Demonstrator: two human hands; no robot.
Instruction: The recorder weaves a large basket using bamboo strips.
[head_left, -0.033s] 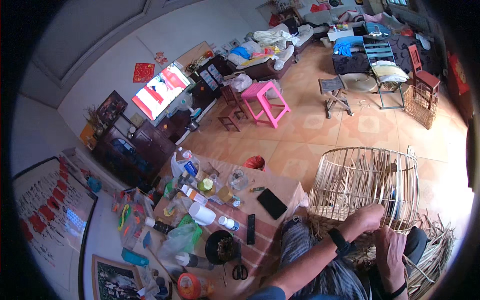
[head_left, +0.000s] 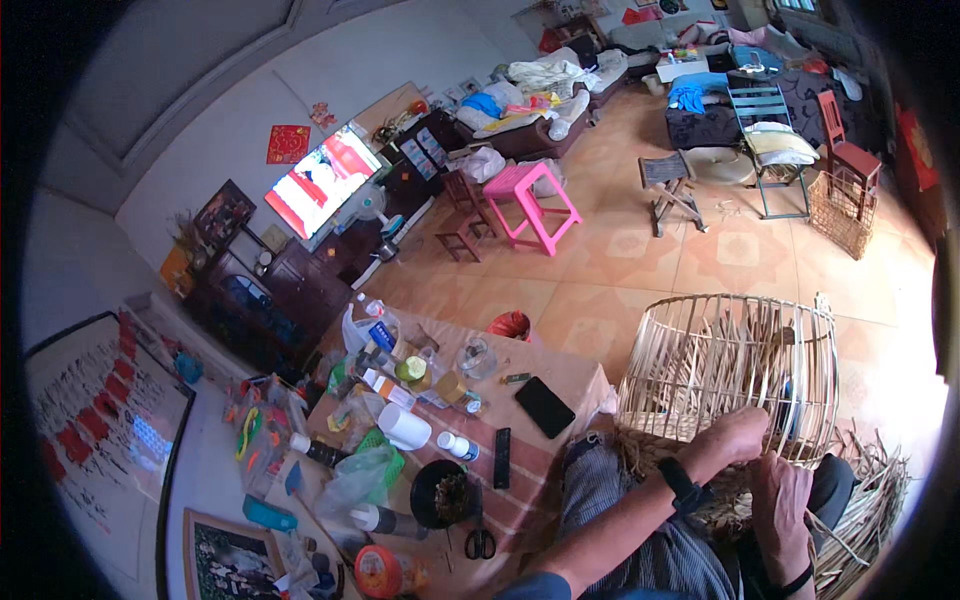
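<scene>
A half-woven wicker basket [head_left: 652, 392] lies on its side against my knees, its pale upright ribs bare and its near part packed with woven straw. My left hand [head_left: 733, 437], with a black watch on the wrist, is closed at the basket's near edge; its fingertips and what they grip are hidden. Just below and to the right, my right hand [head_left: 780, 497] is closed, its fingers pinched near the weave. A dry straw strip [head_left: 840, 535] sticks out from beside its palm. More loose straw [head_left: 880, 500] is heaped beyond my right knee.
To my left a table [head_left: 575, 375] carries bottles, plastic bags, a black phone [head_left: 545, 407], a remote control [head_left: 502, 458], a dark bowl [head_left: 437, 495] and scissors [head_left: 480, 543]. A red bin [head_left: 510, 325] stands behind it. Farther off are a pink stool [head_left: 515, 182] and a folding stool [head_left: 668, 175].
</scene>
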